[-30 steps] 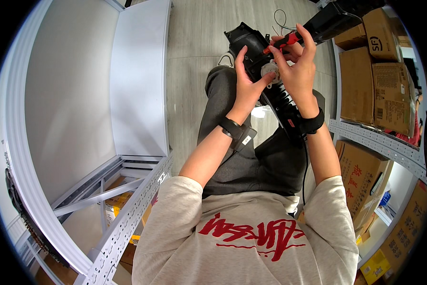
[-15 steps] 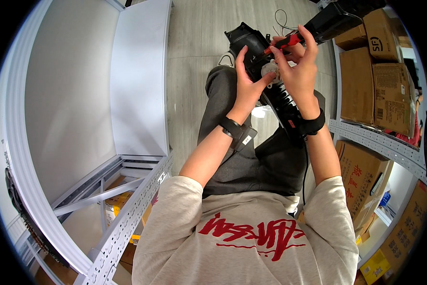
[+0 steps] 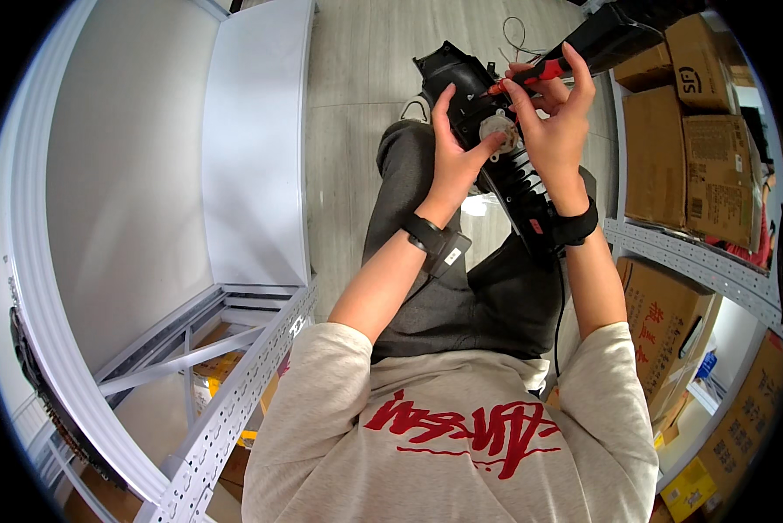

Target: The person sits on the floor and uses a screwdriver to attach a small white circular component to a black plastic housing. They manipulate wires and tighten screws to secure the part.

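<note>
My left hand point(image 3: 457, 152) grips a long black assembly point(image 3: 457, 78) resting across my legs, its thumb on a round translucent-grey part point(image 3: 500, 125) with small tabs. Below that part is a black ribbed or coiled section point(image 3: 520, 179). My right hand point(image 3: 555, 135) is closed on a red-and-black screwdriver point(image 3: 544, 71), held slanting down to the left with its tip at the assembly, just above the round part. Thin wires point(image 3: 518, 35) loop on the floor behind. A larger black body point(image 3: 618, 35) lies at the upper right, partly behind the screwdriver.
A white shelving unit point(image 3: 254, 139) with perforated rails stands at my left. Metal racking point(image 3: 688, 261) at my right holds stacked cardboard boxes point(image 3: 653, 157). My legs point(image 3: 409, 200) and a shoe point(image 3: 414, 110) are on the grey plank floor point(image 3: 348, 87).
My right hand and the screwdriver's handle have shifted slightly up and to the right. My left hand stays in place on the assembly.
</note>
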A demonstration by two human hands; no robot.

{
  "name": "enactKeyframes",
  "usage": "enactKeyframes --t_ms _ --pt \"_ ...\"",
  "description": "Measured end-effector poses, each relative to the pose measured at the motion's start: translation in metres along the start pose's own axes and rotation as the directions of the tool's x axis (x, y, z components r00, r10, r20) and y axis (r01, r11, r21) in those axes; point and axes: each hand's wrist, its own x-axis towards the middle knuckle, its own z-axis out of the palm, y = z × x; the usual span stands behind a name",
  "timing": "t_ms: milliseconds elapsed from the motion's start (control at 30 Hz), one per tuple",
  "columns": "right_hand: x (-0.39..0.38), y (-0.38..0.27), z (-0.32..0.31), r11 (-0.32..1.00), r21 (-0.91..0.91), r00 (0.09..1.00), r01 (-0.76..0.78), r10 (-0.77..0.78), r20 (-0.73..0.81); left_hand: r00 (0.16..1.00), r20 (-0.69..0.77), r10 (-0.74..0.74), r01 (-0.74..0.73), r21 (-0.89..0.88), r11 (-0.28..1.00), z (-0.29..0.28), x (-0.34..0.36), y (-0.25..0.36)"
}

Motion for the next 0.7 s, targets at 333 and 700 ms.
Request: enactKeyframes --t_ms 333,700 --pt "0.0 0.006 -0.001 0.996 -0.077 0.999 0.04 -0.041 -0.012 0.999 -0.016 -0.036 0.035 -0.058 0.998 0.0 -0.001 -0.001" --pt "0.001 -0.005 -0.004 0.998 -0.056 0.999 0.034 -0.035 -0.021 1.0 -0.01 -0.019 0.019 -0.043 0.999 0.0 -0.001 -0.001"
